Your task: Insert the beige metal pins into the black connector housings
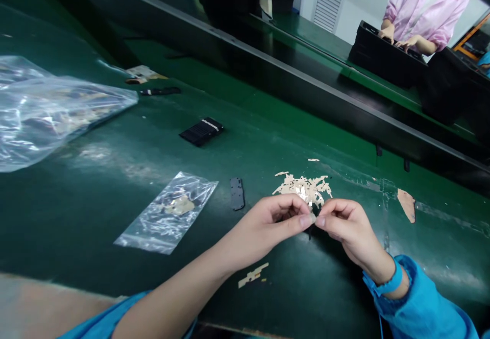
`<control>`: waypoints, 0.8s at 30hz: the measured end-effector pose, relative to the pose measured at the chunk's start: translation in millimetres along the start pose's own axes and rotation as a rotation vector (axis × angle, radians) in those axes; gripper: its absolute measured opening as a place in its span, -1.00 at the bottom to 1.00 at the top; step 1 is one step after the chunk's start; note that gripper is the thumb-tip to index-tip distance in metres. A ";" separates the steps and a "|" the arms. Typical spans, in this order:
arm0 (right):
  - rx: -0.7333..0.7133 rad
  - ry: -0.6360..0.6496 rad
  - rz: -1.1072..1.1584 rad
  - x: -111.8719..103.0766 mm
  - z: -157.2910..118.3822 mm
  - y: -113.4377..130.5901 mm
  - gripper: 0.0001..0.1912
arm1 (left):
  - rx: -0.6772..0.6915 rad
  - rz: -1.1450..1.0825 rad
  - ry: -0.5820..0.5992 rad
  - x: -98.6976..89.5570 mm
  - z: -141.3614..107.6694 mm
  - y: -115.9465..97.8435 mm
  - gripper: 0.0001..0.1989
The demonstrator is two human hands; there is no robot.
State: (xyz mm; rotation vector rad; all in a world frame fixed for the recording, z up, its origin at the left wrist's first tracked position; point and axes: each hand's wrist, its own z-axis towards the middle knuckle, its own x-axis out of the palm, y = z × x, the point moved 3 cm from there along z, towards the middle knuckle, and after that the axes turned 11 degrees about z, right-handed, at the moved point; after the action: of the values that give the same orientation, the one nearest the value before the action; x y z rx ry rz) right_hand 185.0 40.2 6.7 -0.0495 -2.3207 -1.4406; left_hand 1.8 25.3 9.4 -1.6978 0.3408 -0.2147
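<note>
My left hand (281,221) and my right hand (344,226) meet fingertip to fingertip over the green table, both closed in a pinch. What lies between the fingertips is too small to name. Just beyond them is a pile of small cream-coloured flat pieces (306,186). A dark flat plate with small holes (237,194) lies left of my left hand. Below my left forearm and wrist rests a loose cream strip (252,275) with tiny yellow bits beside it.
A clear zip bag (168,211) with cream pieces lies left of centre. Further left sits a large plastic bag (57,109). A black ribbed part (202,131) lies behind. A dark rail (298,78) crosses the back; beyond it, a person in pink (424,12) handles a black box (386,55).
</note>
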 end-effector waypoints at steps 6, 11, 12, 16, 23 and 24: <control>0.098 0.057 0.082 4.3 -1.2 -6.3 -0.74 | -0.064 -0.103 0.081 3.7 1.8 4.9 -0.74; 0.164 0.093 0.179 7.7 -0.2 -9.8 -0.77 | -0.046 -0.087 0.122 3.9 2.4 9.0 -0.69; 0.170 0.097 0.190 8.4 -0.3 -10.4 -0.76 | -0.041 -0.074 0.127 4.6 2.6 9.8 -0.67; 0.182 0.089 0.203 9.1 -1.0 -12.0 -0.75 | -0.030 0.016 0.123 11.7 4.2 12.7 -0.63; 0.155 0.057 0.146 -2.6 7.4 -19.4 -0.75 | -0.055 0.528 -0.114 -29.3 -1.9 9.1 -0.67; 0.156 0.062 0.141 -3.9 8.9 -21.8 -0.76 | -0.077 0.644 -0.204 -46.5 -5.4 8.0 -0.66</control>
State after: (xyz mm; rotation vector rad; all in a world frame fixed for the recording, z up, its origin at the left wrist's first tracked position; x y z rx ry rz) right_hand 180.5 38.4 -16.7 -0.1198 -2.3216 -1.1742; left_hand -44.4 35.3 4.8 -1.5823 0.7253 0.4468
